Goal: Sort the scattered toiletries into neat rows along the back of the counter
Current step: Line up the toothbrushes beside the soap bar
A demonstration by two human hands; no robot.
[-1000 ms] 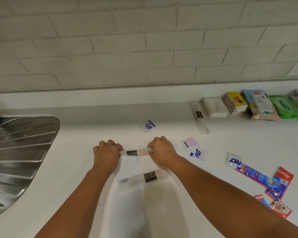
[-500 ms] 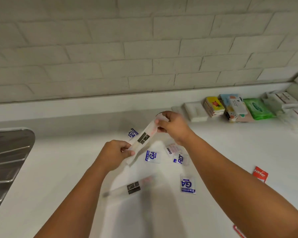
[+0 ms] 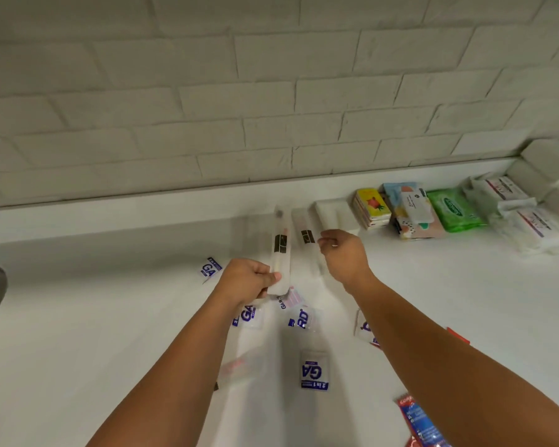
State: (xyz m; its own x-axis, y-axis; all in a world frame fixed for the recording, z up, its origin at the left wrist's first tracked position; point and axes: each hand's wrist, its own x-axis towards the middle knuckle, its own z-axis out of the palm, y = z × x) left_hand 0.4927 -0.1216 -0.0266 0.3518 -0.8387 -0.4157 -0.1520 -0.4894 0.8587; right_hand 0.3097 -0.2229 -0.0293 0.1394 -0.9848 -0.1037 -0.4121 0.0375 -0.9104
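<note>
The white counter [image 3: 78, 333] carried a far-right row: wrapped toothbrush [image 3: 307, 235], white box [image 3: 334, 216], yellow pack [image 3: 371, 208], tissue pack [image 3: 412, 211], green wet wipes [image 3: 454, 211], white wrapped packs [image 3: 526, 221]. Blue-printed sachets [image 3: 315, 371] lay scattered mid-counter, and a toothpaste tube [image 3: 421, 422] at the near right.

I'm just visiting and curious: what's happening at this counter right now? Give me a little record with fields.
place: white counter below a tiled wall
left hand: grips the near end of a long clear packet
right hand: fingers curled beside a second long packet; hold unclear
back row: white block, yellow packets, tissue pack, green wipes
scattered in front: blue-printed sachets, toothpaste packet
</note>
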